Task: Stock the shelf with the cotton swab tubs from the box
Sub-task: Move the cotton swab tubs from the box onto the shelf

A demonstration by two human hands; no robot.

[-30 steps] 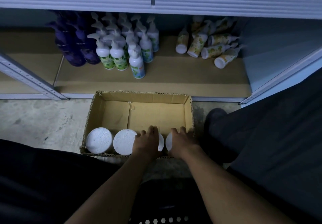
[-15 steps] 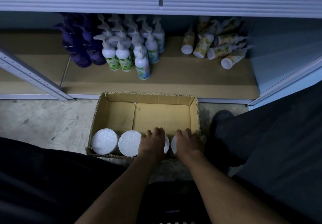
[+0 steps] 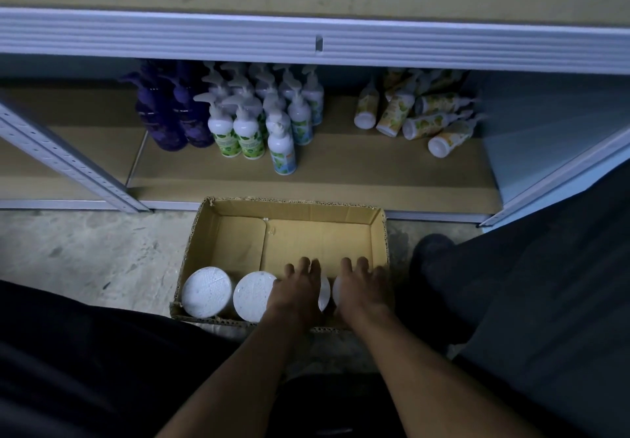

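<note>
Box (image 3: 376, 233) holds four white tubs – left hand (image 3: 298, 296) and right hand (image 3: 363, 292) each grip one

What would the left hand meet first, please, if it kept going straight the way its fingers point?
Probably the far wall of the cardboard box. The left hand lies over a cotton swab tub, fingers pointing across bare box floor towards the shelf; how high the fingers sit is unclear.
</note>
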